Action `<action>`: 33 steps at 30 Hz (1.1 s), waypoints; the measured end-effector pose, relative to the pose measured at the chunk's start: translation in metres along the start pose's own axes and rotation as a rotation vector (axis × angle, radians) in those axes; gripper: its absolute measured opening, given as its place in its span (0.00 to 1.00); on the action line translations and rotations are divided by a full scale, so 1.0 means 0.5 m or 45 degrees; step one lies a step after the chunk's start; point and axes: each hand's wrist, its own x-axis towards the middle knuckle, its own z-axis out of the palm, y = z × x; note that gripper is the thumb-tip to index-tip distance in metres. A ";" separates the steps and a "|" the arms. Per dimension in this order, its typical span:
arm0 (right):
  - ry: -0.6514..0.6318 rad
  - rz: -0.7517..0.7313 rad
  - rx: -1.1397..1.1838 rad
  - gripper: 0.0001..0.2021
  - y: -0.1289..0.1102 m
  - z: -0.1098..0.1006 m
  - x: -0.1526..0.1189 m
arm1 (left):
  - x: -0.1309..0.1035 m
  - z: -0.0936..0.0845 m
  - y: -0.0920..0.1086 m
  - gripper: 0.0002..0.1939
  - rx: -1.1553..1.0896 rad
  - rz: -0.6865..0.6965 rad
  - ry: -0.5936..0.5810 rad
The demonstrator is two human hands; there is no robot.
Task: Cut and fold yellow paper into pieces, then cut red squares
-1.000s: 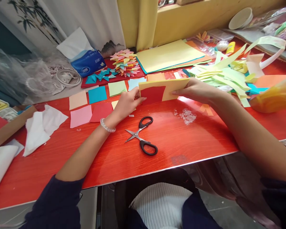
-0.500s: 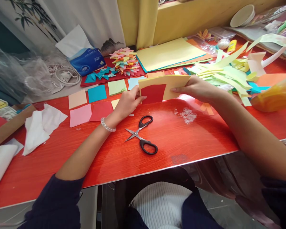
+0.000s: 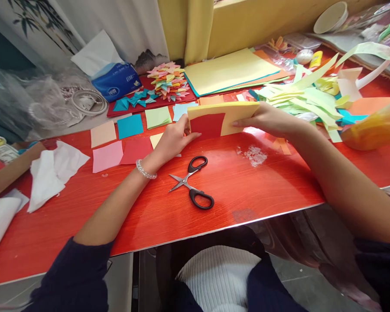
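Between my two hands is a folded sheet of yellow paper, held up off the table with its long edge on top. A red paper square lies against its near face, toward the left end. My left hand pinches the left end of both papers, thumb in front. At the right end, my right hand grips the yellow paper with its thumb on the near side. Black-handled scissors lie with blades spread on the table below the papers.
Paper squares, among them a pink one and a blue one, lie left of my hands. Behind stand a tissue pack and a pile of folded paper pieces. Green paper strips heap at right; the table edge runs in front.
Both hands still hold the yellow paper and red square in nearly the same place. The whole view has shifted slightly; the scissors and squares lie as before.
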 end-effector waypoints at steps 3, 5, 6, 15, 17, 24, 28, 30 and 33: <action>-0.029 0.012 0.051 0.19 0.000 0.000 0.000 | 0.000 0.000 0.006 0.08 -0.120 -0.040 -0.015; -0.034 0.022 0.082 0.19 -0.004 0.001 -0.001 | 0.002 -0.005 0.013 0.08 -0.256 -0.095 -0.058; -0.035 0.022 0.095 0.19 -0.006 0.001 -0.002 | 0.003 -0.009 0.018 0.08 -0.327 -0.127 -0.084; -0.040 0.032 0.172 0.20 -0.005 -0.013 -0.003 | 0.016 -0.037 0.054 0.13 -0.695 -0.398 -0.265; -0.043 0.054 0.159 0.20 -0.004 -0.014 -0.002 | 0.016 -0.038 0.053 0.13 -0.737 -0.420 -0.283; -0.063 0.063 0.266 0.14 -0.025 -0.011 -0.010 | 0.015 -0.037 0.051 0.12 -0.847 -0.462 -0.256; -0.079 0.047 0.359 0.13 -0.036 -0.010 -0.013 | 0.016 -0.034 0.057 0.10 -0.877 -0.488 -0.235; -0.080 0.040 0.357 0.16 -0.035 -0.011 -0.012 | 0.017 -0.033 0.059 0.09 -0.886 -0.498 -0.221; -0.082 0.032 0.371 0.18 -0.029 -0.013 -0.008 | 0.017 -0.030 0.059 0.09 -0.904 -0.496 -0.194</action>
